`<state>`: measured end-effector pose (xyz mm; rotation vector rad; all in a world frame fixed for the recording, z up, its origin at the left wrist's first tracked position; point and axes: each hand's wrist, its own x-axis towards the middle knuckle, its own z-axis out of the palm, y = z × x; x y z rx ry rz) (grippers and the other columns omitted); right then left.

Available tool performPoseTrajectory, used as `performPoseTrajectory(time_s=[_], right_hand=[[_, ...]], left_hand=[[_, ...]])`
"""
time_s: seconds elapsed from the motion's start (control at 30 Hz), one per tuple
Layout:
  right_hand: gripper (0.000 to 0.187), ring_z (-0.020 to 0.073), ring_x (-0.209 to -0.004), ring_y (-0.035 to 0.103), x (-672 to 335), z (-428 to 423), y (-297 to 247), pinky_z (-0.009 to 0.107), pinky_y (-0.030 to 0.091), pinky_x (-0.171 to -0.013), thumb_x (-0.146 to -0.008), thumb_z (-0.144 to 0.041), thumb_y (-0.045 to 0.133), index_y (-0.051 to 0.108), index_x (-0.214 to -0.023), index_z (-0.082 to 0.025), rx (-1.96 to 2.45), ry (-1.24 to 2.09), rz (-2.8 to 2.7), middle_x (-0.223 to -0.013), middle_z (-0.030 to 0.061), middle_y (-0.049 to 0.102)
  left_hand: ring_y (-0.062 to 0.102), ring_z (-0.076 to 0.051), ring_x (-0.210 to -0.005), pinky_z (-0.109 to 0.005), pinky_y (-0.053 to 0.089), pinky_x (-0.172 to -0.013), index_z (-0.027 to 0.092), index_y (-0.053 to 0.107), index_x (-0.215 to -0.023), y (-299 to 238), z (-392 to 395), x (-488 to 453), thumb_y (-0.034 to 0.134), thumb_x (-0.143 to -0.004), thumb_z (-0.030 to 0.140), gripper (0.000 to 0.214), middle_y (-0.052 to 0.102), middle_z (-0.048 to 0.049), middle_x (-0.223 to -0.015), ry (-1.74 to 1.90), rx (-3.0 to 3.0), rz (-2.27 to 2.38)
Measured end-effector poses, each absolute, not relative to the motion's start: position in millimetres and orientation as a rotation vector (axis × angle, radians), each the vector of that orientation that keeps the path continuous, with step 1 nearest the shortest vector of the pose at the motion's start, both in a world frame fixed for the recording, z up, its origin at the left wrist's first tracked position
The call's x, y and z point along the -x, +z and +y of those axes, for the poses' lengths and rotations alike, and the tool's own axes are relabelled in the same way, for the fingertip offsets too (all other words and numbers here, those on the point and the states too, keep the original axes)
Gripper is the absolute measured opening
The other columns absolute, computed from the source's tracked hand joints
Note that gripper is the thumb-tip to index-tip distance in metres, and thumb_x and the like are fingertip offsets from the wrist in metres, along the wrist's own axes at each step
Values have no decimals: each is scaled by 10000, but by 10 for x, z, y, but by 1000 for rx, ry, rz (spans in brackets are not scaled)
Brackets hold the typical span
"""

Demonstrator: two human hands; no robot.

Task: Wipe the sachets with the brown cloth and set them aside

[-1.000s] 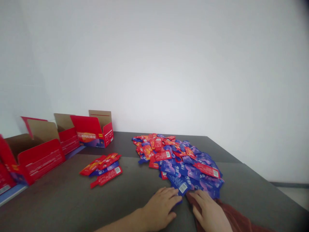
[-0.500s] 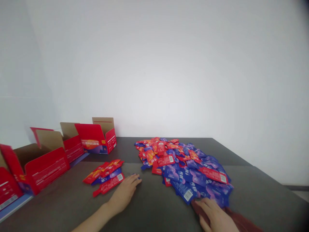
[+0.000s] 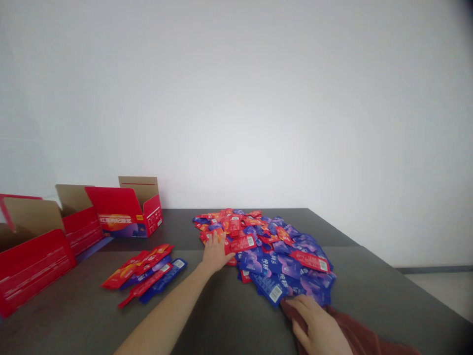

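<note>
Dark table (image 3: 369, 286), far edge against a white wall (image 3: 258, 98), right edge running slantwise toward the viewer. Centre: loose pile of red and blue sachets (image 3: 291, 256), flat and overlapping, reaching close to the far edge, with a bare strip of table along its right side. Left hand (image 3: 216, 252): fingers stretched out and slightly apart, laid on red sachets at the pile's left edge; whether any sachet is pinched cannot be told. Right hand (image 3: 318, 328): flat, fingers loosely together, resting on dark red fabric (image 3: 354, 335) just at the pile's near edge. Left of the pile, apart from it: small fan of sachets (image 3: 144, 273), with an open lane of table between. Along the left edge: three open red cartons, far (image 3: 125, 217), middle (image 3: 79, 227), near (image 3: 33, 264), flaps raised. Table between the forearm and the right hand is bare.
</note>
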<state>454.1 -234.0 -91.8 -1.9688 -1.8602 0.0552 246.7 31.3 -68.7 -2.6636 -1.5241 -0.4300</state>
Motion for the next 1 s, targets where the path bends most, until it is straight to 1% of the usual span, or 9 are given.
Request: performPoseTrajectory(time_s=[0.1,0.2,0.3,0.43,0.6,0.7,0.8,0.9,1.0], right_hand=[[413,198,-1056,606,-4546,-2344,-914,299,452,-929,-815,-182,432,634,-1173,-231,1962,57,-1867,-1160,65,642],[408,204,-1061,605,-4555,-2342,-921,311,450,-934,-822,-199,435,635,-1176,-231,1980,67,-1867,-1171,67,638],[402,213,-1063,606,-4564,-2336,-932,328,449,-939,-834,-209,428,637,-1177,-231,1987,71,-1862,-1179,72,636],[400,212,-1063,604,-4562,-2342,-930,320,451,-932,-830,-206,437,639,-1174,-236,1958,67,-1858,-1172,69,640],[393,212,-1057,602,-4558,-2360,-963,325,450,-930,-818,-194,449,647,-1155,-237,1928,38,-1824,-1157,66,641],[391,209,-1061,595,-4566,-2338,-974,324,444,-937,-816,-183,450,643,-1151,-235,1901,52,-1797,-1152,66,638],[385,207,-1080,575,-4514,-2332,-857,329,430,-949,-810,-167,461,631,-1151,-225,1887,68,-1769,-1157,68,628],[374,188,-1044,564,-4319,-2380,-622,308,427,-927,-792,-125,485,623,-1127,-218,1824,28,-1756,-1113,58,630],[328,176,-1000,550,-4024,-2322,-525,292,436,-869,-827,-188,525,596,-1143,-242,1724,-117,-1811,-1080,30,622]], left_hand=[[265,-438,-1362,-552,242,-1080,71,336,-1417,-713,327,-2505,596,-803,515,801,312,-273,-1473,-412,2720,-1523],[297,-335,-1375,-437,244,-1116,108,352,-1420,-748,159,-2407,593,-788,331,712,334,-202,-1487,-393,2824,-1393],[342,-254,-1363,-364,283,-1112,160,358,-1426,-780,-95,-2195,548,-704,123,747,358,-122,-1496,-347,2925,-1266],[433,-217,-1308,-365,327,-1104,194,400,-1407,-807,-437,-1733,455,-668,25,760,462,-70,-1437,-259,2989,-1275],[427,-230,-1316,-393,317,-1129,220,458,-1383,-864,-946,-1202,451,-649,25,759,464,-34,-1437,-163,3048,-1352],[418,-222,-1323,-382,332,-1126,288,435,-1395,-908,-1241,-1225,476,-639,48,794,433,13,-1458,-175,3185,-1150],[420,-223,-1322,-376,343,-1122,297,412,-1409,-974,-1365,-1505,489,-638,57,811,408,17,-1473,-193,3303,-876],[451,-252,-1298,-408,369,-1109,321,424,-1400,-1093,-1318,-1800,506,-711,92,731,441,11,-1452,-367,3321,-746],[497,-294,-1248,-434,421,-1067,425,464,-1345,-1237,-1146,-2024,590,-776,209,621,517,43,-1388,-626,3340,-571]])
